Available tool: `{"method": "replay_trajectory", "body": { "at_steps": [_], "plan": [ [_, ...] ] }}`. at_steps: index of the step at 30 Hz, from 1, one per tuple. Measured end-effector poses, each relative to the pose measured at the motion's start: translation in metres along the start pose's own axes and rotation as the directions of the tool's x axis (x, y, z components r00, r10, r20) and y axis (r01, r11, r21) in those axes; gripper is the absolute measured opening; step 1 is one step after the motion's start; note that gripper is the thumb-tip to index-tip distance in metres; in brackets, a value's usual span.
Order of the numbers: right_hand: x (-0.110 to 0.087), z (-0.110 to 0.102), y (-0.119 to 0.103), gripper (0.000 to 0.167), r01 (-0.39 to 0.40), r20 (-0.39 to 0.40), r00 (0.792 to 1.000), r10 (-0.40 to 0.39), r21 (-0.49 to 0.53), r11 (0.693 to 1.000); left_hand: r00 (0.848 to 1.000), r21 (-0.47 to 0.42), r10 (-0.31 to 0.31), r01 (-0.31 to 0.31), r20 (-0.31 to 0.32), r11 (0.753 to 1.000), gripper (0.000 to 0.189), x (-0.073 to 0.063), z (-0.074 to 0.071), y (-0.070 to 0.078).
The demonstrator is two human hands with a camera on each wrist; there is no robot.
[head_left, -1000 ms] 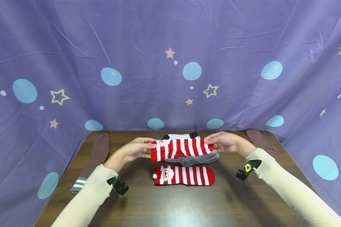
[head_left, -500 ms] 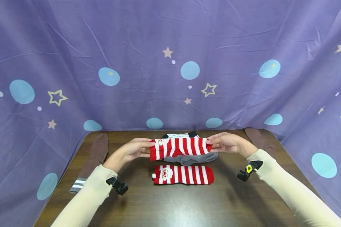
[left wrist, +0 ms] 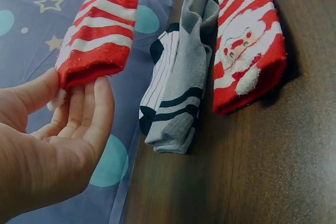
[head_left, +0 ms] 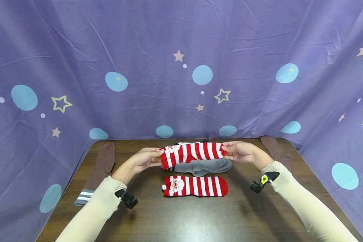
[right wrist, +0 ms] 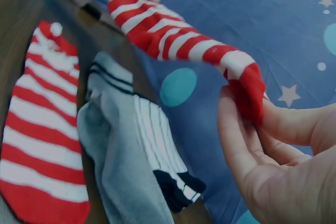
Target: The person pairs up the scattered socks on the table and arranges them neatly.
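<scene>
Sock [head_left: 199, 150], red/white striped, is up off the table [head_left: 157, 215], spanned between both hands. Left hand [head_left: 143, 159] has thumb and fingers pinched on the cuff end; right hand [head_left: 240, 153] has thumb and fingers pinched on the toe end. Neither hand is loose.

Key relation: long axis runs left-right, cuff left, toe right, tilted a bit in the head view with the toe end higher. Second striped sock [head_left: 199, 186] lies flat on the table, nearer the person, same axis, cuff left and toe right too. So the two are close to parallel, ends matching, apart, no contact. Face print is at the left end on both.

Hand distance to the lying one: left is near its cuff, right near its toe. Left looks slightly nearer in the head view; can't call it firmly.

Behind the lying one: grey sock [head_left: 205, 167], with white black-lined sock [right wrist: 152, 129] alongside and partly under it. From the head view the held one covers part of both; wrist views suggest it hangs clear of them. Exact height: can't tell.
</scene>
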State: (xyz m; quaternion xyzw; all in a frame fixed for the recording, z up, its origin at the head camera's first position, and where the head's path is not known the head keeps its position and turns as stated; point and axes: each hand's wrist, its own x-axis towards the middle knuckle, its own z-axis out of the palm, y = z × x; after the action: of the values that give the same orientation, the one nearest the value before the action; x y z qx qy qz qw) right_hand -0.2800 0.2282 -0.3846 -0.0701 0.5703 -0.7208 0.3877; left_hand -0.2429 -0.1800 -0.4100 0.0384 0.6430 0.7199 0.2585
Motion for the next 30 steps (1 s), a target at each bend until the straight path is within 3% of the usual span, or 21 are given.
{"method": "replay_trajectory", "body": {
  "at_steps": [8,16,23,30],
  "plan": [
    [0.001,0.002,-0.001,0.043,0.036,0.044,0.998,-0.041,0.105,0.994,0.999,-0.023,0.002,-0.003,-0.038,1.0,0.016,0.003,0.0,-0.004],
    [-0.004,0.003,0.001,0.041,0.021,0.151,0.988,-0.034,0.09,0.996,0.999,-0.016,-0.027,0.026,-0.025,1.0,0.022,0.003,-0.002,-0.009],
    [-0.008,0.002,0.008,0.036,-0.057,0.062,0.996,0.057,0.0,0.998,0.999,0.015,-0.046,0.046,0.018,0.999,0.016,0.0,-0.005,-0.011],
    [-0.008,0.001,0.019,0.029,-0.121,0.011,0.992,0.123,-0.086,0.989,0.998,0.045,-0.067,0.067,0.001,0.997,0.016,-0.002,-0.003,-0.013]
  ]
}}
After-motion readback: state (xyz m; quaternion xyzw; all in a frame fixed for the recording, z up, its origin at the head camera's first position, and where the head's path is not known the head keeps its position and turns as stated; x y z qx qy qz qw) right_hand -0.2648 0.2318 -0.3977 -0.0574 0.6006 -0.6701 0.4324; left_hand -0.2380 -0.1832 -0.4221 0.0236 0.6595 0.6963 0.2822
